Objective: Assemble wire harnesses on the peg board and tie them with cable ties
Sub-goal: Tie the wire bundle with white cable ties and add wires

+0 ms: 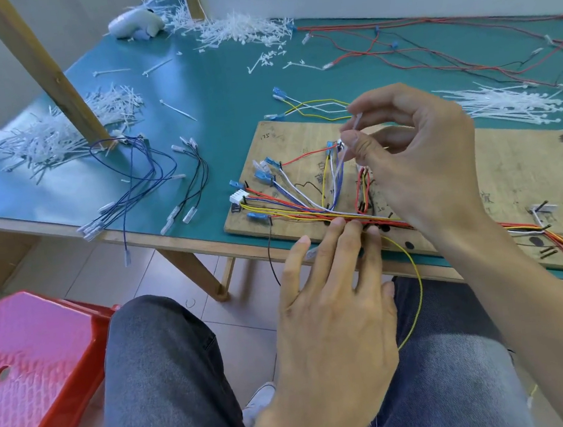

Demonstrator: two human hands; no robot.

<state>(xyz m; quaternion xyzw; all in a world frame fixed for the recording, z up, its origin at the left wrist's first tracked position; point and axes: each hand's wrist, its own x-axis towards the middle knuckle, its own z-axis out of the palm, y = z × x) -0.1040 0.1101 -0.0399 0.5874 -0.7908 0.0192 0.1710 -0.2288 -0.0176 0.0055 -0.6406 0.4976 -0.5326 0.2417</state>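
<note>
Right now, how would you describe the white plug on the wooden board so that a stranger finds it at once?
Find the wooden peg board on the green table. At its left edge sits the white plug: blocky, taking several wires, unlike the single-wire blue terminals around it.

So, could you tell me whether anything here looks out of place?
Yes: a yellow wire loops off the board and hangs below the table edge, loose from the bundle; a blue wire also dangles off the table's left edge.
</note>
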